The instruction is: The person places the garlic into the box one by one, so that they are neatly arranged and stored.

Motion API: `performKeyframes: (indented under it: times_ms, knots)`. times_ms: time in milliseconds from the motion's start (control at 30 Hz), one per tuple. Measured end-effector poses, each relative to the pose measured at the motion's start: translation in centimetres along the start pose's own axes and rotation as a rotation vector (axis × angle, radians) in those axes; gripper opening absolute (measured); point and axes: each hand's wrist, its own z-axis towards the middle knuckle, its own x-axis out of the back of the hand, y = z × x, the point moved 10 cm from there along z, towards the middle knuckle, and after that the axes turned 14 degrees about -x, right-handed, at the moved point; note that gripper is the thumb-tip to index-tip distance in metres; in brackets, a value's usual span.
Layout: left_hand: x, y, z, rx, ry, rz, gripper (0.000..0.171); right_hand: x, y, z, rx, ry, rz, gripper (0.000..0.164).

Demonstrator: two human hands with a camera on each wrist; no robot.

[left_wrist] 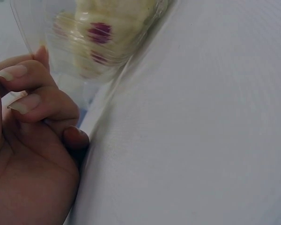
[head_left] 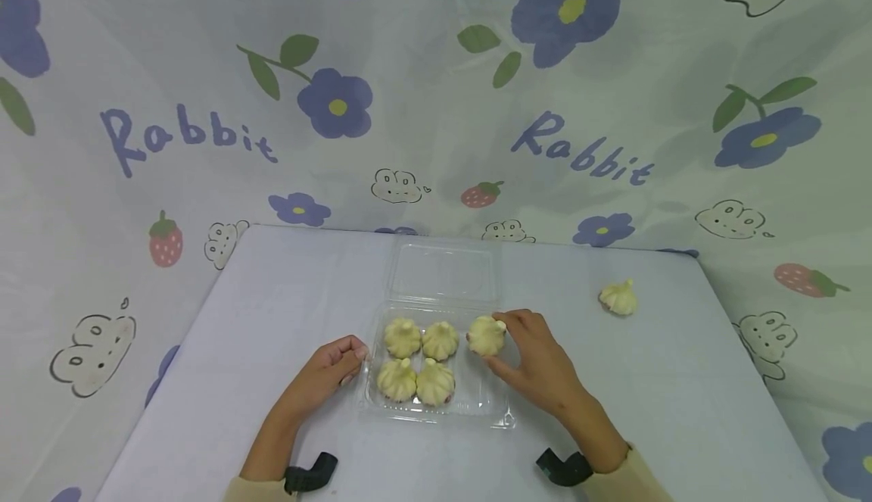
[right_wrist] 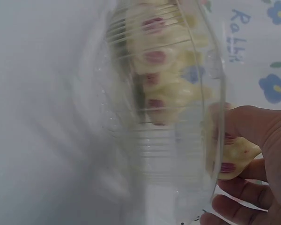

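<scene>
Lower the bun pinched in the right hand into the box's free slot at 3 o'clock of the four buns. Steady the rim with curled left hand; avoid crushing pleats.

The tabletop lies bare to the left of the clear tray and along its near edge. On the right only one loose dumpling stands (well apart from the tray). Behind the tray its raised lid blocks the way, with the curtain close beyond.
</scene>
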Motion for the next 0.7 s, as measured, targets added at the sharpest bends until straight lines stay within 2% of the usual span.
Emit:
performKeyframes:
  times_ms: [500,700]
  knots:
    - [0.1,0.1,0.0,0.01,0.001,0.005,0.026,-1.6,-0.5,0.1,-0.005,0.025,-0.031,0.06]
    - [0.2,0.1,0.0,0.023,0.008,-0.001,0.026,-1.9,-0.8,0.2,0.011,0.071,-0.075,0.06]
